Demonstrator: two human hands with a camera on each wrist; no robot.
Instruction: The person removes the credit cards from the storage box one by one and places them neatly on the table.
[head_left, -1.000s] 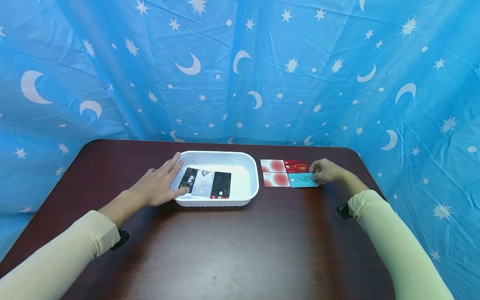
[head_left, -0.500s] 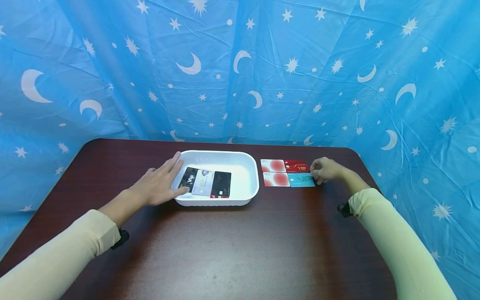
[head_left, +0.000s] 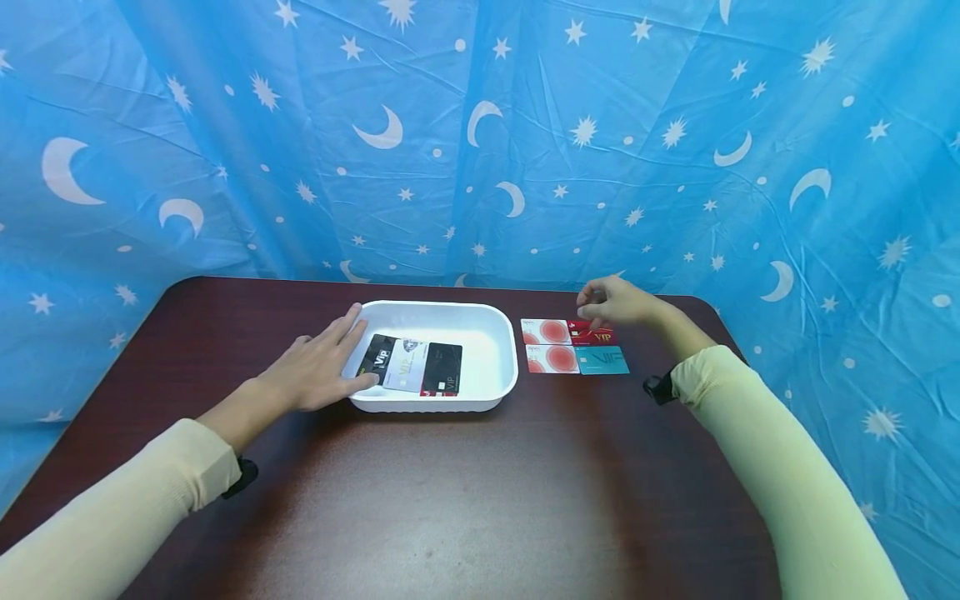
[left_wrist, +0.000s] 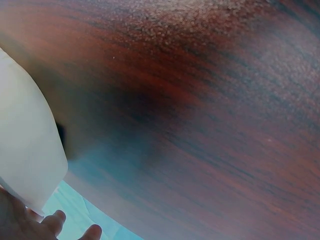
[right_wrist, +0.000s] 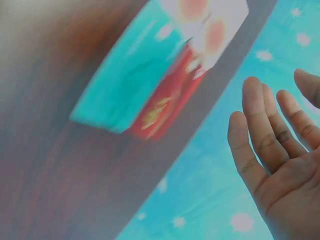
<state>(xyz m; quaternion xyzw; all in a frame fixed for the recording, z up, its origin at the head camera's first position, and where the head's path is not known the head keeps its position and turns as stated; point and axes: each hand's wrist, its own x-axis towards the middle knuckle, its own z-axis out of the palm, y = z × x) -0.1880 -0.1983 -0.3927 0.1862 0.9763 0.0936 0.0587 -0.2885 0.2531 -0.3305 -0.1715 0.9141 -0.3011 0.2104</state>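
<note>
My left hand (head_left: 318,367) rests at the left end of a white plastic tray (head_left: 491,358), fingers stretched along its rim and thumb over the near left corner. Inside the tray lie a black Vip card (head_left: 381,354), a silver-white card (head_left: 405,367) and another black card (head_left: 444,367) with a red edge under it. My right hand (head_left: 615,302) hovers over the red VIP card (head_left: 596,333), its relaxed fingers holding nothing in the right wrist view. That card, a teal VIP card (head_left: 603,360) and two white cards with red circles (head_left: 551,359) form a two-by-two block on the table.
The dark wood table (head_left: 465,492) extends in front of the tray and cards. Behind it hangs a blue curtain (head_left: 450,150) with white moons and stars, close to the table's back edge.
My right hand has left the teal card's right edge, lifting and moving left and back over the red card. The teal card slid slightly left earlier. My left hand and the tray stay put.
</note>
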